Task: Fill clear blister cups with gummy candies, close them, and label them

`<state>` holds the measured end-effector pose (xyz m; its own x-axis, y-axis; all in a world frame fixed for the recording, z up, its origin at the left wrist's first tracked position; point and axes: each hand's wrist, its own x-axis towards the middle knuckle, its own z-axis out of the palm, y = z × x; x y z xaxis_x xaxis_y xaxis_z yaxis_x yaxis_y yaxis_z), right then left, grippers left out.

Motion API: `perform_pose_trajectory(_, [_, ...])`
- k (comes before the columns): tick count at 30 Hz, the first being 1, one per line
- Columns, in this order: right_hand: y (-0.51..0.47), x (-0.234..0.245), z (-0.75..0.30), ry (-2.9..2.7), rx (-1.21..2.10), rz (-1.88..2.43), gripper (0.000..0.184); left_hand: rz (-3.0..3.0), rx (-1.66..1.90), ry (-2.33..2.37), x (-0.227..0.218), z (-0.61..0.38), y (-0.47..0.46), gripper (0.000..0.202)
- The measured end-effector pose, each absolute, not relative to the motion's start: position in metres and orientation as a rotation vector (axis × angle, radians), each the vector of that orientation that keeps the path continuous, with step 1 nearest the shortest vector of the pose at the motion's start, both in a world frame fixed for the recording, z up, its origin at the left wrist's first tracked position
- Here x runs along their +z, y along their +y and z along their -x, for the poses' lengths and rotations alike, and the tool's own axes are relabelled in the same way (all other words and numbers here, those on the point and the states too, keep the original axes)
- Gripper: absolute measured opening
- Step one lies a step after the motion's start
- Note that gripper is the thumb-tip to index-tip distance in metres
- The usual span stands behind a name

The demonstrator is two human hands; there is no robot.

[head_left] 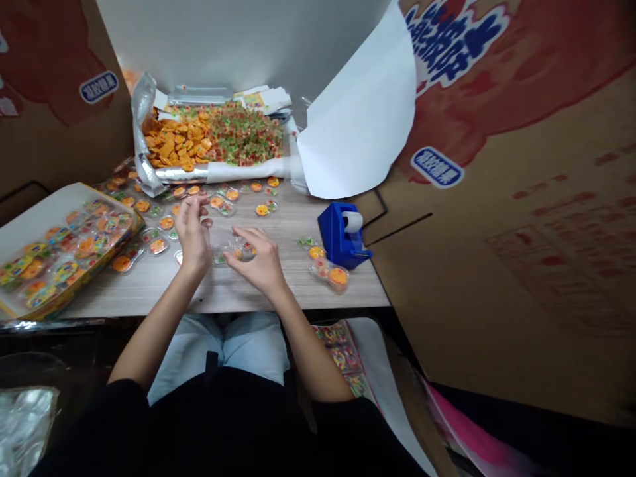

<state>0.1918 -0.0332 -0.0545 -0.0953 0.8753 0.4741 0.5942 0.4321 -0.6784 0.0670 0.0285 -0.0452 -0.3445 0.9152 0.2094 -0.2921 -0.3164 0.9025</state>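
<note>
Over one table (129,295), two hands (193,232) (258,257) (bare), dozen-plus packs (158,246)

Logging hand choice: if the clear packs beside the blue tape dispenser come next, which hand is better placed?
The right hand, probably: it is nearer the clear packs, while the left hand is farther off, beyond it.

A: Readable text?

B: Right brown cardboard box with red print (477,278): white-edged blue oval label (438,167), white characters, looks like 凝胶糖果.

A: Left?

B: Matching small blue label (99,87) on the left brown-and-red cardboard box (74,149), seemingly same characters.

A: Big white-outlined blue lettering (460,46), top right?

B: Right box, partly covered, illegible. Small faint red lines of print (561,255) below: blurred.
</note>
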Motion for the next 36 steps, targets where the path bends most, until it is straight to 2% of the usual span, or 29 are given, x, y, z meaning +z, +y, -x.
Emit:
perform_pose_trajectory(4, [-0.028,-0.059,-0.210,-1.779,0.386,1.379,0.037,-1.021,1.761,1.078,-0.056,-0.071,0.051,0.033])
perform_pose_trajectory(9, [-0.030,-0.074,-0.237,-1.723,0.284,1.683,0.043,-1.536,1.667,1.224,-0.057,-0.063,0.061,0.017])
perform_pose_trajectory(11, [-0.033,-0.081,-0.240,-1.760,0.245,1.776,0.038,-1.950,1.452,1.306,-0.056,-0.061,0.055,0.010])
perform_pose_trajectory(14, [-0.035,-0.089,-0.235,-1.823,0.234,1.886,0.027,-2.556,0.825,1.189,-0.058,-0.063,0.044,0.021])
perform_pose_trajectory(16, [-0.035,-0.093,-0.231,-1.850,0.254,1.931,0.023,-2.754,0.425,1.010,-0.062,-0.066,0.042,0.026])
perform_pose_trajectory(18, [-0.035,-0.096,-0.231,-1.895,0.283,1.917,0.022,-2.810,0.235,0.895,-0.068,-0.069,0.046,0.027])
perform_pose_trajectory(22, [-0.034,-0.099,-0.242,-2.007,0.319,1.811,0.023,-2.775,0.153,0.761,-0.071,-0.080,0.064,0.021])
perform_pose_trajectory(26, [-0.033,-0.097,-0.256,-2.102,0.293,1.767,0.028,-2.771,-0.057,0.833,-0.064,-0.103,0.075,0.013])
perform_pose_trajectory(32, [-0.033,-0.095,-0.271,-2.204,0.326,1.684,0.031,-2.851,-0.147,0.908,-0.054,-0.114,0.068,0.015])
perform_pose_trajectory(36, [-0.029,-0.091,-0.280,-2.144,0.442,1.752,0.033,-2.782,0.000,0.961,-0.049,-0.082,0.079,0.032])
